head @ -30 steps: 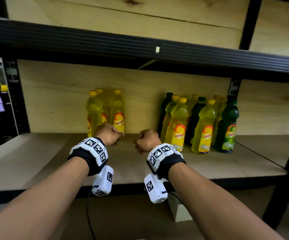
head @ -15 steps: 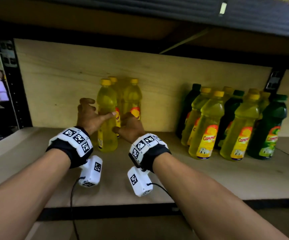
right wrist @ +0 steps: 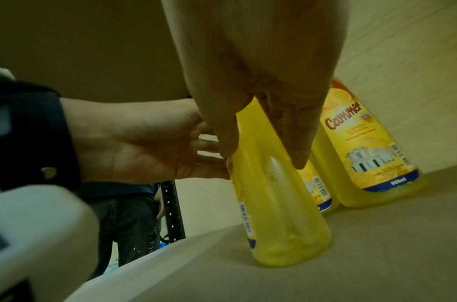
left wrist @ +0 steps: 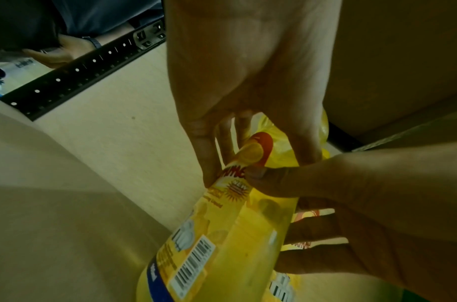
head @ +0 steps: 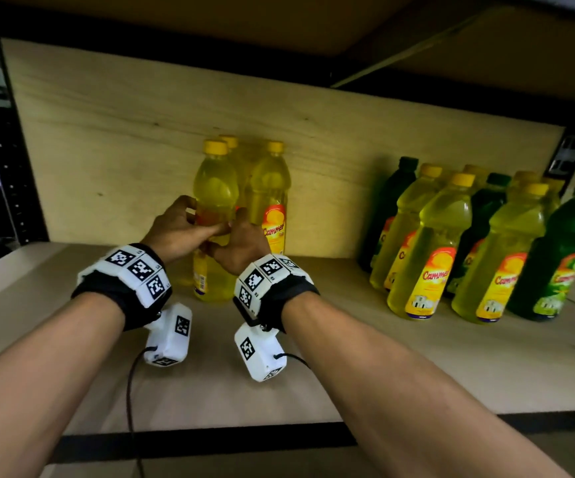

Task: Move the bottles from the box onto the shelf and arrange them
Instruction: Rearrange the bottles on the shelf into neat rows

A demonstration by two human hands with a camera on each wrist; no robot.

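A yellow bottle (head: 215, 181) with a yellow cap stands upright on the wooden shelf (head: 382, 374), in front of two more yellow bottles (head: 270, 188). My left hand (head: 184, 224) grips its waist from the left, and my right hand (head: 241, 236) grips it from the right. In the left wrist view my left hand's fingers (left wrist: 205, 155) curl round the yellow bottle (left wrist: 222, 235) at its label, with the right hand's thumb (left wrist: 273, 177) pressed on it. In the right wrist view the yellow bottle (right wrist: 276, 194) has its base on the board. The box is out of view.
A cluster of several yellow-green bottles (head: 430, 243) and dark green bottles (head: 561, 250) stands at the right of the shelf. A plywood back wall (head: 124, 150) is close behind. A black upright post (head: 0, 143) bounds the left side, and an upper shelf hangs overhead.
My hands were fists in front of the bottles; they reached forward, opened, and now both hold the front yellow bottle. The view has moved closer to the shelf.
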